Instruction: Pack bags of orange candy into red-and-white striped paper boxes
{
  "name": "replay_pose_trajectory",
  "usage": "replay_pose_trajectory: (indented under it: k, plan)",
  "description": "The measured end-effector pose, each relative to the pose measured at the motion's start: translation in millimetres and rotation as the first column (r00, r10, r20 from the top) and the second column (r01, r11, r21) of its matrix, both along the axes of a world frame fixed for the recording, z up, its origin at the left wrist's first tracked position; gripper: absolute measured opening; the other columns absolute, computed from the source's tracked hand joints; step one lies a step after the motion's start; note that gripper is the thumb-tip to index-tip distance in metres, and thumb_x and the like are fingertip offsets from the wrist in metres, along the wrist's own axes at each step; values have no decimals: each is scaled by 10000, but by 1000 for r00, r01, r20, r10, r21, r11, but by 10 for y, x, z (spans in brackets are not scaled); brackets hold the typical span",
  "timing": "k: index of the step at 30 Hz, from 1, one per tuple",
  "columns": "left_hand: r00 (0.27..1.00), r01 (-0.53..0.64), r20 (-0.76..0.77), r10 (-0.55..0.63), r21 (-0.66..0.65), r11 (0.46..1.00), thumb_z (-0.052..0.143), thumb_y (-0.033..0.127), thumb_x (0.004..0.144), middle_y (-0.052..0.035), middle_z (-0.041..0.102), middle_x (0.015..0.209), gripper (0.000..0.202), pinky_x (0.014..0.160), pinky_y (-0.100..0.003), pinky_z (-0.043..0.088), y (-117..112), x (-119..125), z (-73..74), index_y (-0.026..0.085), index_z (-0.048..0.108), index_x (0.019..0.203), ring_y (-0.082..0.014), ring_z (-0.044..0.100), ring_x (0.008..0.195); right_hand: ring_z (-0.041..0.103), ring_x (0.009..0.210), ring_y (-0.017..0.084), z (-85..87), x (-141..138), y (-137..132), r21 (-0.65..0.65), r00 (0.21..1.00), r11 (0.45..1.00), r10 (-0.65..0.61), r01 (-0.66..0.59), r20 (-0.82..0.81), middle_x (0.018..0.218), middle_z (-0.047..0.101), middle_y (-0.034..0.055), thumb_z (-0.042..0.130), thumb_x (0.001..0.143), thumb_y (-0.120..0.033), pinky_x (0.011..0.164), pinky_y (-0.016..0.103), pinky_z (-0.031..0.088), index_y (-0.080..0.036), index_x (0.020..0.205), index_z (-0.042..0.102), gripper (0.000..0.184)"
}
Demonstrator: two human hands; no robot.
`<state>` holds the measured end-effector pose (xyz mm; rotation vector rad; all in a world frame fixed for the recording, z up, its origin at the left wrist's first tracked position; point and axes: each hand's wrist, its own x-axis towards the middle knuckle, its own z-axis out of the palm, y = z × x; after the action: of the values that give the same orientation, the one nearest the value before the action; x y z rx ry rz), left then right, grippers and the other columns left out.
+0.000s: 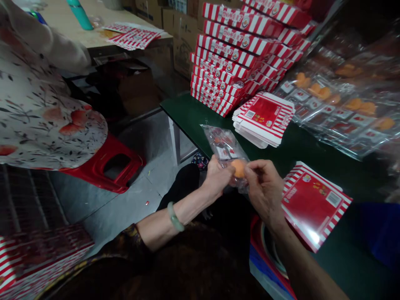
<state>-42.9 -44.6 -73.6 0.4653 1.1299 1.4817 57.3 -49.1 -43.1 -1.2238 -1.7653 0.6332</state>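
Note:
A clear plastic packet point(224, 143) with white-and-red printed pieces and an orange round item point(238, 168) inside is held over my lap, by the edge of the green table. My left hand point(218, 177) grips its near left side, the thumb beside the orange item. On the other side my right hand point(264, 183) pinches the packet near the orange item. To the right of that hand lie red-and-white striped flat cartons point(315, 204). Another stack of flat cartons point(264, 114) sits beyond the packet.
Striped boxes point(221, 54) rise in a tall stack on the green table point(179, 112). Clear packets with orange items point(340, 104) are heaped at the right. A person in a floral top point(46, 108) sits on a red stool point(115, 171) at the left, and a striped box point(53, 258) is lower left.

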Motion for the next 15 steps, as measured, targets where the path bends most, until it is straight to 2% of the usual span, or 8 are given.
replay_pose_trajectory:
  k: [4,7,9,12,15]
  plan:
    - [1000,-18,15,18,-3,1000,514,2,580,43,550,680,370,488,-181,430,-7,-23,-40,174,465,904,-68,510,511,519,560,90,-49,7,-7,42,999,999,-28,26,39,715,558,-16,541,837,-237,503,204,426,-190,801,509,68]
    - [999,-24,45,25,-14,1000,547,11,589,43,561,671,359,470,-184,433,-14,-32,-36,171,472,902,-77,527,511,533,606,104,-91,23,22,56,1000,998,-27,27,-3,770,535,-10,538,838,-217,524,224,437,-197,908,493,86]
    - [995,1,97,1,-18,1000,611,57,616,34,582,664,325,454,-193,437,-31,-47,-18,162,480,895,-82,535,488,549,674,117,-89,50,54,134,1000,991,4,-5,8,824,529,1,520,847,-181,573,245,452,-205,966,493,125]
    - [985,32,170,-31,-3,999,717,186,638,19,610,616,307,467,-210,465,-68,-95,-4,148,490,840,-93,561,462,540,721,118,-23,103,98,257,981,957,94,-137,170,803,519,7,461,861,-101,622,253,444,-206,865,567,150]
    - [983,49,174,-54,32,998,774,317,617,13,613,549,357,468,-208,477,-97,-158,-30,150,478,727,-97,570,450,521,677,108,66,136,120,250,950,948,124,-199,285,754,499,7,434,859,-69,576,236,419,-206,823,621,235]
